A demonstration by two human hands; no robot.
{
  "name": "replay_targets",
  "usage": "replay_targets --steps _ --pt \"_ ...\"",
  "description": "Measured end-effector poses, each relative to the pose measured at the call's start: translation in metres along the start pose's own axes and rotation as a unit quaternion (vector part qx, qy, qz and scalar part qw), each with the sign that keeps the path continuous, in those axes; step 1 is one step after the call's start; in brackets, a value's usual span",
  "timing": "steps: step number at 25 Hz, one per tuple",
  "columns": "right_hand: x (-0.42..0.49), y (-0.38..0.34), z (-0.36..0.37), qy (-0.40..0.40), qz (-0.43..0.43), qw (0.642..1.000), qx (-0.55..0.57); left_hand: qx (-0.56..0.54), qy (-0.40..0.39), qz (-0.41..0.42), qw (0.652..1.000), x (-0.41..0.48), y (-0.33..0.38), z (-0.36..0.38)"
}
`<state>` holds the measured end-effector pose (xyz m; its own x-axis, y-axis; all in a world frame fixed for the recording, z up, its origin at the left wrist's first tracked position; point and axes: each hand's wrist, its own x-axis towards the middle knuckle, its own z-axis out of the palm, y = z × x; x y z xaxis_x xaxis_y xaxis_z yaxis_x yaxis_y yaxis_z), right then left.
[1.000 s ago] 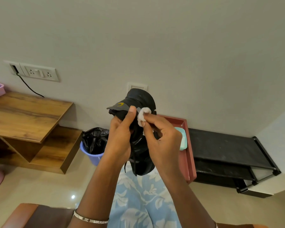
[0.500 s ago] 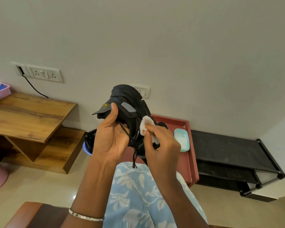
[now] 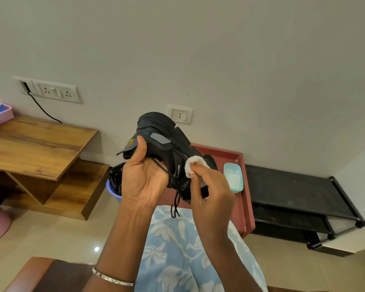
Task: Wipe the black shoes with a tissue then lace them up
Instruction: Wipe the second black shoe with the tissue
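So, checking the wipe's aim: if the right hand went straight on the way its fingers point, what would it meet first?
The black lace-up shoe: the white tissue wad pinched in the right hand looks pressed against its side, though depth is unclear.

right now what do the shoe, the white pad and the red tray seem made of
Black shoe: matte synthetic or fabric, judging by dull stitched panels. White pad: soft tissue or cotton, fuzzy edge. Red tray: smooth, semi-matte, plastic or painted wood; cannot tell which.

Home room, wooden desk (image 3: 36,144), shoe rack (image 3: 293,186)
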<state>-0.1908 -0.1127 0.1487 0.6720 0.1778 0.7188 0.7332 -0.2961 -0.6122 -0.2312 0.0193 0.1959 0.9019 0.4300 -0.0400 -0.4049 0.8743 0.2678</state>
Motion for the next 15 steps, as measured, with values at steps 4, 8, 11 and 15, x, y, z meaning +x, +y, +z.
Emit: replay_targets --steps 4,8,11,15 --pt "0.003 -0.025 0.009 -0.002 -0.097 0.995 0.025 -0.03 -0.034 -0.043 0.998 0.003 -0.003 -0.003" --pt "-0.013 -0.021 0.011 0.012 -0.164 0.986 0.011 -0.035 -0.08 -0.067 0.994 0.001 0.002 -0.008" --pt "-0.02 -0.007 0.007 0.027 -0.166 0.986 -0.005 -0.037 -0.042 -0.025 0.998 0.002 0.004 -0.008" --pt "0.01 0.001 0.012 0.039 -0.125 0.991 -0.038 -0.034 -0.021 -0.012 0.999 0.004 0.001 -0.004"
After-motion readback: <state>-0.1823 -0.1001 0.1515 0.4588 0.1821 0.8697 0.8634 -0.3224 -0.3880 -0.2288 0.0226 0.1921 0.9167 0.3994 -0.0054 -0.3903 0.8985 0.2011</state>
